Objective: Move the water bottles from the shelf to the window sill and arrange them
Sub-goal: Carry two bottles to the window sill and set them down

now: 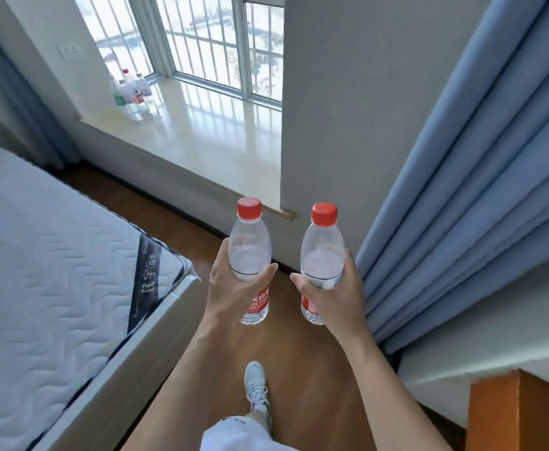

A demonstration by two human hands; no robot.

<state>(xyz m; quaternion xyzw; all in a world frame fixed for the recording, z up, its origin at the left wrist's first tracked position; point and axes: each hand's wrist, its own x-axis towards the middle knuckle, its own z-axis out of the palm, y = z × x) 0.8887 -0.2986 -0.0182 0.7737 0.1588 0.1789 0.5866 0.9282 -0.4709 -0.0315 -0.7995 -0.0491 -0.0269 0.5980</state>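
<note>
My left hand (231,288) grips a clear water bottle (250,249) with a red cap and red label, held upright above the wooden floor. My right hand (331,288) grips a second red-capped water bottle (322,252) just to its right, also upright. Ahead lies the glossy cream window sill (201,135). Several bottles (130,91) stand grouped at its far left corner against the window. The shelf is not in view.
A white quilted mattress (45,255) on a bed frame fills the left. Blue curtains (468,177) hang on the right beside a white wall column (348,109). An orange box (520,415) sits bottom right. My foot in a white shoe (257,385) steps on the wooden floor.
</note>
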